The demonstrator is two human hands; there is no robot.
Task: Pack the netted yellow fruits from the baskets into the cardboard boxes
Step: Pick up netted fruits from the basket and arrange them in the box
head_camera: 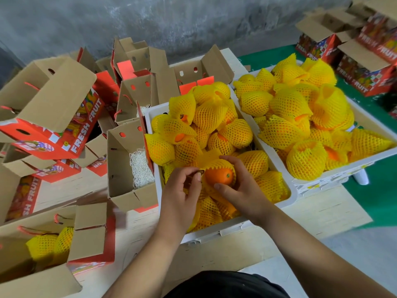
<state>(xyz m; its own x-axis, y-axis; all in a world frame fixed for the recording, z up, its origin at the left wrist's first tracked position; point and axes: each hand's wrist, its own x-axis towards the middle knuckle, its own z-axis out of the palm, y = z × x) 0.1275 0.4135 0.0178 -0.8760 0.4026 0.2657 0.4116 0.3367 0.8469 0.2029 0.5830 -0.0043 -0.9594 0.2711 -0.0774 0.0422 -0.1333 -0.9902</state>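
Baskets dominate the scene: the far white basket (374, 123) at two o'clock is heaped with netted fruit, and the near white basket (285, 186) at centre holds a lower pile. At nine and ten o'clock stands a cluster of open cardboard boxes; the box with shredded paper (126, 168) sits touching the near basket's left wall and looks empty of fruit, while the box at seven o'clock (88, 233) already holds two netted fruits (50, 244).

Above the near basket's front half, both hands work on one fruit (219, 175). Its yellow net sleeve (217, 163) covers only the far side, leaving the orange skin and green stem end bare toward the person. The right hand (242, 188) cups the fruit, thumb across its near face and fingers curled over the top. The left hand (182, 190) is just left of it, fingertips pinched together on something small and dark, perhaps the net's edge or a tag; what exactly cannot be told.

Risks, as I judge them: the sleeve could slip off entirely if the fruit is lifted now, since so little of it grips. A bare fruit packed this way might bruise. The box flaps at eight o'clock lean inward and could snag the net on the way in.
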